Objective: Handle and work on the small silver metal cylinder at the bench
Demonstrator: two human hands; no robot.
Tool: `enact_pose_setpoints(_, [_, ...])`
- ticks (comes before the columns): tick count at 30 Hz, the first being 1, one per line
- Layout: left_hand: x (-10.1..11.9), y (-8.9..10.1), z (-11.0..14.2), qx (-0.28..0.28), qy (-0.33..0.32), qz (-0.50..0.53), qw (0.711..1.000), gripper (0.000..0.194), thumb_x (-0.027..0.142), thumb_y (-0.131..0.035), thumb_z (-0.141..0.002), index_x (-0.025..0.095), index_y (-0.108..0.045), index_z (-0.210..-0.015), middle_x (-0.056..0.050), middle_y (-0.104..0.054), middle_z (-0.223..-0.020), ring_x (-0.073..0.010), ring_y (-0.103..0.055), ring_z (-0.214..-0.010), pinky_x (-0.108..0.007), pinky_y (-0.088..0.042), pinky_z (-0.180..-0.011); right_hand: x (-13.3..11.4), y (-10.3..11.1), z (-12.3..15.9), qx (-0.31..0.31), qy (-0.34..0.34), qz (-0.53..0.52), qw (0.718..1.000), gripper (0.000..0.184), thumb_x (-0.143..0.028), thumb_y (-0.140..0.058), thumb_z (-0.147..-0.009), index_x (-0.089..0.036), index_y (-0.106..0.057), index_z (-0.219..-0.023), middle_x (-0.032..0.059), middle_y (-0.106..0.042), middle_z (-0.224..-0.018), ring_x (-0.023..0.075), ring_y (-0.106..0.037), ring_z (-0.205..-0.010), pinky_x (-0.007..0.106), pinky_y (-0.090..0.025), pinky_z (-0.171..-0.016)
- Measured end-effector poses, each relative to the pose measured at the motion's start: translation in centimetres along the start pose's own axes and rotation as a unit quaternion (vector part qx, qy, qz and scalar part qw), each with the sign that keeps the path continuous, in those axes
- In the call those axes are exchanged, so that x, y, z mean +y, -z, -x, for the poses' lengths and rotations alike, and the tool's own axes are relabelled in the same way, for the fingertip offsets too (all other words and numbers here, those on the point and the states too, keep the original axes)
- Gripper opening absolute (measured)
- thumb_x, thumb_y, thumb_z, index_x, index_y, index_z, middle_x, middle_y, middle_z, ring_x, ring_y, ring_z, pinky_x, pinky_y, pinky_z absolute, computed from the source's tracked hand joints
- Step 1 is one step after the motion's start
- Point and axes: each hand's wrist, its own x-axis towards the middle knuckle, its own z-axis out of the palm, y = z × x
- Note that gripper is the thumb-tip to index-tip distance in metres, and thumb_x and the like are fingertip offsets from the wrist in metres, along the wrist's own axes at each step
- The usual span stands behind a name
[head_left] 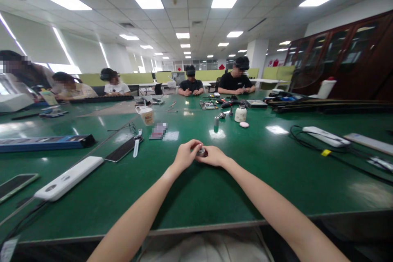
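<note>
Just above the green table, my two hands meet around a small round silver metal part (202, 152). My right hand (215, 156) is closed about it from the right and below. From the left, my left hand (186, 154) bends over, its thumb and fingertips pressed together at the top edge of the part. Whether those fingertips pinch something small as well cannot be made out. A short silver metal cylinder (216, 123) stands upright on the table beyond my hands, with some small dark metal pieces (222, 115) behind it.
A cream jar (240, 113) and its pink lid (244, 124) stand beyond, right. Left are a paper cup (146, 115), a watch (137, 144), a black phone (121, 149) and a white power strip (70, 178). Another power strip (326, 136) with cables lies right. Several people sit around.
</note>
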Motion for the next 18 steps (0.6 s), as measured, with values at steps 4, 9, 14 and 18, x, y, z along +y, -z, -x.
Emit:
enact_pose_setpoints(4, [0.1,0.1,-0.1,-0.023,0.002,0.005,1.000,0.018,0.028,-0.053,-0.087,0.018,-0.069,-0.089,-0.002,-0.073,-0.084,-0.0162,-0.066,-0.077,-0.025,-0.049,-0.073,0.1,0.0,-0.1,0.001,0.003,-0.007,1.000,0.046,-0.060,-0.058,-0.077,-0.022,-0.069,-0.100,0.0049,-0.071,-0.085,0.0195,-0.063,-0.071,0.025,-0.038,-0.059])
enact_pose_setpoints(9, [0.4,0.3,-0.2,-0.031,0.009,0.000,0.999,0.019,0.028,-0.054,-0.085,0.017,-0.070,-0.088,-0.004,-0.073,-0.083,-0.0169,-0.067,-0.075,-0.026,-0.049,-0.073,0.3,0.0,-0.3,-0.008,0.003,-0.038,0.999,0.046,-0.061,-0.061,-0.074,-0.021,-0.070,-0.094,0.0044,-0.069,-0.080,0.0185,-0.061,-0.068,0.025,-0.037,-0.058])
enact_pose_setpoints(14, [0.2,0.5,-0.1,-0.059,0.024,0.022,0.998,0.024,0.034,-0.057,-0.084,0.016,-0.071,-0.091,-0.005,-0.074,-0.087,-0.0183,-0.067,-0.078,-0.028,-0.051,-0.076,1.5,0.5,-0.7,-0.051,0.012,-0.170,0.984,0.036,-0.050,-0.073,-0.063,-0.019,-0.064,-0.078,-0.0007,-0.062,-0.068,0.0146,-0.055,-0.062,0.024,-0.037,-0.057])
enact_pose_setpoints(18, [-0.6,0.4,0.1,-0.086,0.053,0.050,0.994,0.048,0.040,-0.070,-0.072,0.017,-0.064,-0.114,-0.006,-0.073,-0.094,-0.0188,-0.067,-0.080,-0.029,-0.053,-0.076,2.7,1.6,-1.3,-0.079,-0.016,-0.385,0.919,0.027,-0.035,-0.072,-0.061,-0.018,-0.052,-0.068,-0.0043,-0.056,-0.062,0.0114,-0.054,-0.060,0.023,-0.040,-0.058])
